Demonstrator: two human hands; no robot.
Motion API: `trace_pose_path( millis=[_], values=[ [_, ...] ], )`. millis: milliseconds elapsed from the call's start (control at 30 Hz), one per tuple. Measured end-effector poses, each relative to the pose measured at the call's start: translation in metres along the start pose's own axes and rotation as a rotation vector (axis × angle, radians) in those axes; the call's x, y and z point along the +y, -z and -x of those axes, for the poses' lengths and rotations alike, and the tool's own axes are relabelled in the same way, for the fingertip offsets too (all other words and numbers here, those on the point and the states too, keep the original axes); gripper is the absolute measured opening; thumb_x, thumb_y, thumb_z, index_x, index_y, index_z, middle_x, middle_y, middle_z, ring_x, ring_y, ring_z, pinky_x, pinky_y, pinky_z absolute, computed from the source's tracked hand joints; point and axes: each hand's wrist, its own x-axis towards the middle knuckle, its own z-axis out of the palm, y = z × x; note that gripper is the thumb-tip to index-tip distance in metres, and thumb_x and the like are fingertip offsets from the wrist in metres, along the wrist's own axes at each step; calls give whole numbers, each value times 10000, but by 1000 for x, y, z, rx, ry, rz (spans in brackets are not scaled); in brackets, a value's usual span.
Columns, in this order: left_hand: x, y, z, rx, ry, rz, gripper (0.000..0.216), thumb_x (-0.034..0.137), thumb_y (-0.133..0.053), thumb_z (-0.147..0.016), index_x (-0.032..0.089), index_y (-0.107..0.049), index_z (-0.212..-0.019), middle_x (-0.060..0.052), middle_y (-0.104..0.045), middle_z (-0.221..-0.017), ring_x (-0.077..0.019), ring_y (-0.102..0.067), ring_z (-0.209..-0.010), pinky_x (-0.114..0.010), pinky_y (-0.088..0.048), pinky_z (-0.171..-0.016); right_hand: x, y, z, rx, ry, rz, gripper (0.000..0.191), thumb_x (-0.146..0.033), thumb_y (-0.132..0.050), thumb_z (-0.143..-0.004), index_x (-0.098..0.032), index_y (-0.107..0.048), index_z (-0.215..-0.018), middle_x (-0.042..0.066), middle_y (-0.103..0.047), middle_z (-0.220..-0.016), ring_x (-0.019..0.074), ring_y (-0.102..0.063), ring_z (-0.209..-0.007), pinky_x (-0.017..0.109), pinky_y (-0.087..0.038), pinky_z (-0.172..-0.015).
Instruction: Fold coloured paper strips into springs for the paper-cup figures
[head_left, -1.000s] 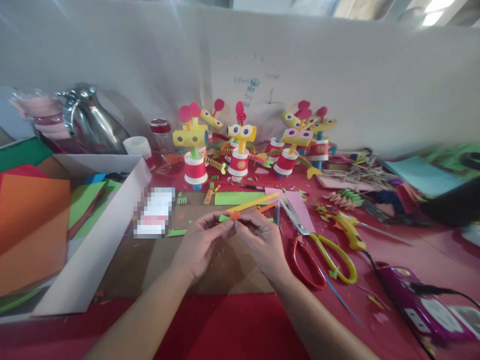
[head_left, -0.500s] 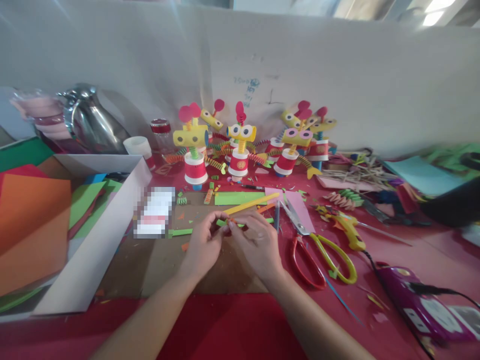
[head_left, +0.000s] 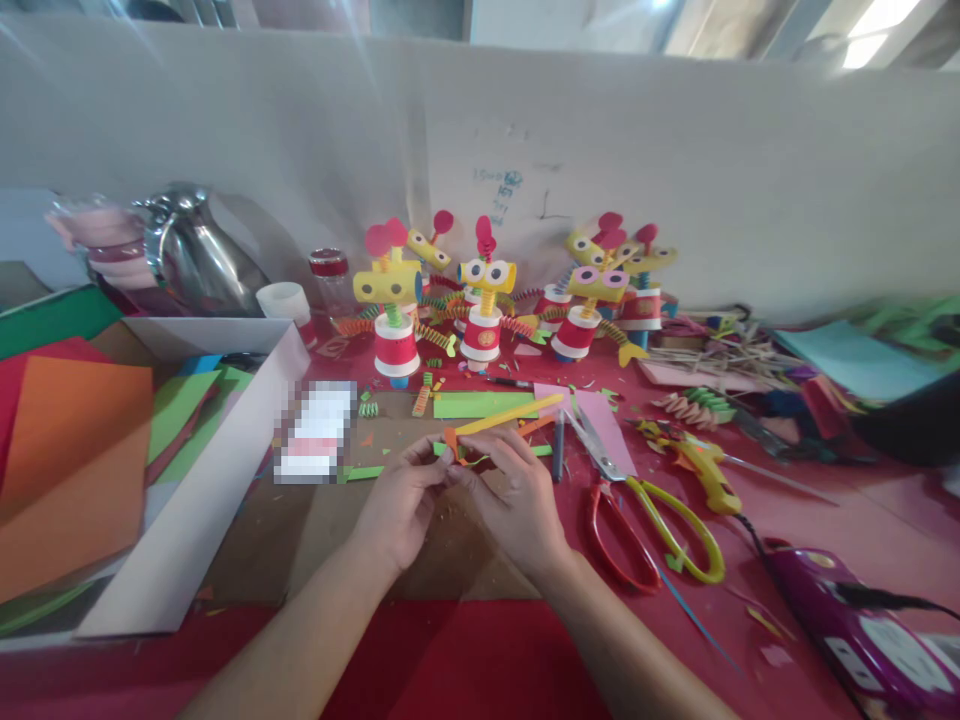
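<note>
My left hand [head_left: 401,500] pinches a small folded paper strip [head_left: 451,443], orange with some green, over the brown cardboard mat [head_left: 322,540]. The fingertips of my right hand [head_left: 517,490] are closed on the same strip from the other side, and the fingers partly hide it. Just behind the fingers lie a yellow paper strip [head_left: 517,412] and a wider green paper strip [head_left: 480,404]. Open scissors [head_left: 611,470] with one red and one yellow handle lie to the right of my right hand.
Paper-cup figures [head_left: 480,335] stand along the back. At left is a white box [head_left: 202,500] of coloured paper, with a steel jug [head_left: 199,250] behind it. A yellow glue gun [head_left: 712,475] and a purple power strip [head_left: 840,610] lie at right.
The orange part of the strip now stands up between my fingertips, where it was mostly covered before. My right fingers have straightened a little. The whole view has shifted slightly.
</note>
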Motion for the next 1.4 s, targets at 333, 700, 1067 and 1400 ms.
trace_pose_path(
  millis=[333, 700, 1067, 1400],
  values=[
    [6, -2, 2, 39, 6, -72, 184, 153, -813, -581, 152, -728, -744, -6, -676, -755, -101, -577, -724, -228, -434, -733, 0, -1, 2, 28, -61, -58, 143, -183, -612, -844, -256, -680, -945, 25, -659, -841, 172, -631, -775, 292, -525, -693],
    [14, -5, 6, -2, -36, -169, 196, 135, -792, -602, 168, -733, -786, -23, -701, -760, -149, -633, -776, -288, -461, -804, -8, 4, 0, -2, -64, -122, 133, -180, -618, -823, -233, -668, -934, 29, -652, -832, 172, -616, -773, 297, -520, -710],
    [13, -4, 7, -13, -36, -189, 236, 177, -813, -599, 161, -732, -820, -29, -706, -789, -134, -629, -777, -267, -471, -804, -7, 4, -3, 9, -22, -89, 125, -159, -613, -809, -234, -674, -890, 19, -662, -816, 161, -603, -736, 283, -495, -676],
    [13, -11, 12, 52, -224, -345, 149, 160, -744, -668, 173, -675, -800, -12, -666, -782, -133, -606, -770, -270, -510, -749, 0, 0, -2, 14, -149, -232, 79, -217, -635, -806, -220, -657, -882, 26, -642, -840, 156, -614, -759, 272, -508, -683]
  ],
)
